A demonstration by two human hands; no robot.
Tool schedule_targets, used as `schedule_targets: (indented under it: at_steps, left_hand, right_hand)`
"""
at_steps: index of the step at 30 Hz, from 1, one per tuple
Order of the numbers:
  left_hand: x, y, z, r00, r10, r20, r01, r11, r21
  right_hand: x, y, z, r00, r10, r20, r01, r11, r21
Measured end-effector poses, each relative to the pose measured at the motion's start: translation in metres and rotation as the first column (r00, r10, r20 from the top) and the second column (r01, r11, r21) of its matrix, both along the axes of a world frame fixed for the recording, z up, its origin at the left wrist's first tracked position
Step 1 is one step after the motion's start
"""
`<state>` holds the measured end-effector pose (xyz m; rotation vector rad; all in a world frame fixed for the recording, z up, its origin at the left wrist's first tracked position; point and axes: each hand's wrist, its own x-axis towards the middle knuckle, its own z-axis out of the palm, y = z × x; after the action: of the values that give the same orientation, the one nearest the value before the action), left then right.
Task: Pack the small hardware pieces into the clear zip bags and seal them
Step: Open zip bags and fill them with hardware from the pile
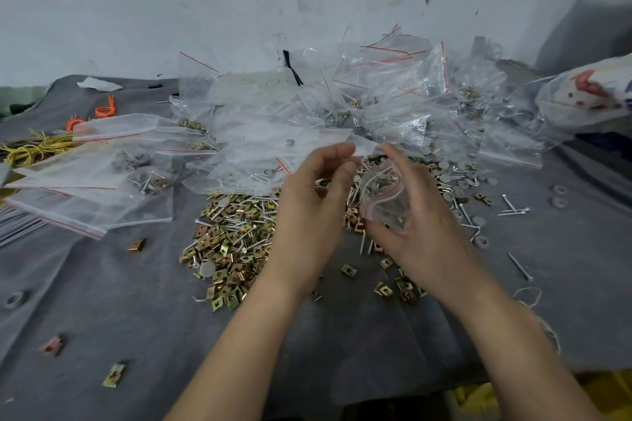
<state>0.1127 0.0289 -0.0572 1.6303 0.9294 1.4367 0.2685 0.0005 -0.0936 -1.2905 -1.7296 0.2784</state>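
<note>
My right hand [422,229] grips a small clear zip bag [383,196] with a red seal line, holding nails and other small pieces inside. My left hand [316,205] is beside it, thumb and forefinger pinching the bag's top edge. Both hands hover over a heap of brass clips [229,243] mixed with silver nails [236,220]. Grey round washers [455,178] lie scattered to the right. Part of the heap is hidden behind my hands.
A mound of filled zip bags [342,106] lies at the back against the wall. Flat clear bags [99,188] lie at the left, near yellow string [37,147] and orange ties [107,109]. Stray clips, nails [519,266] and washers dot the grey cloth [136,311].
</note>
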Motion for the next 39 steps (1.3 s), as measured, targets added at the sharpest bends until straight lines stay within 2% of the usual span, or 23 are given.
schedule_targets:
  at_steps: [4, 8, 10, 12, 15, 20, 25, 32, 39]
  left_hand:
    - [-0.019, 0.007, -0.005, 0.981, 0.140, -0.137, -0.140, 0.990, 0.012]
    - [-0.036, 0.006, -0.017, 0.925, 0.121, -0.359, -0.115, 0.993, 0.038]
    - [-0.039, 0.002, -0.022, 0.841, 0.105, -0.531, -0.065, 0.994, 0.094]
    - [-0.037, 0.000, -0.027, 0.702, 0.121, -0.702, -0.017, 0.988, 0.153]
    - [-0.028, -0.003, -0.029, 0.519, 0.111, -0.848, 0.030, 0.989, 0.148]
    - [-0.017, -0.003, -0.029, 0.363, 0.062, -0.930, 0.052, 0.995, 0.086]
    - [-0.017, -0.004, -0.030, 0.349, 0.035, -0.937, 0.066, 0.996, 0.062]
    - [-0.024, 0.007, -0.034, 0.341, 0.216, -0.915, -0.122, 0.975, 0.185]
    - [-0.021, 0.015, -0.041, 0.275, 0.222, -0.935, -0.104, 0.974, 0.200]
  right_hand:
    - [0.002, -0.003, 0.002, 1.000, -0.016, 0.018, 0.017, 0.999, -0.028]
    - [0.001, -0.004, 0.003, 0.998, -0.040, 0.051, 0.042, 0.999, -0.030]
    - [0.000, -0.003, 0.003, 0.997, -0.055, 0.060, 0.057, 0.998, -0.028]
    - [-0.001, -0.003, 0.003, 0.996, -0.064, 0.065, 0.065, 0.998, -0.020]
    - [-0.002, -0.002, 0.003, 0.996, -0.059, 0.071, 0.060, 0.998, -0.018]
    - [0.001, 0.000, 0.001, 0.999, -0.039, 0.029, 0.041, 0.998, -0.051]
    - [0.006, -0.001, 0.001, 1.000, 0.003, -0.009, -0.004, 0.997, -0.074]
    - [0.008, -0.005, 0.002, 1.000, 0.017, 0.022, -0.014, 0.995, -0.103]
    - [0.007, -0.008, 0.008, 1.000, 0.029, -0.005, -0.030, 0.992, -0.124]
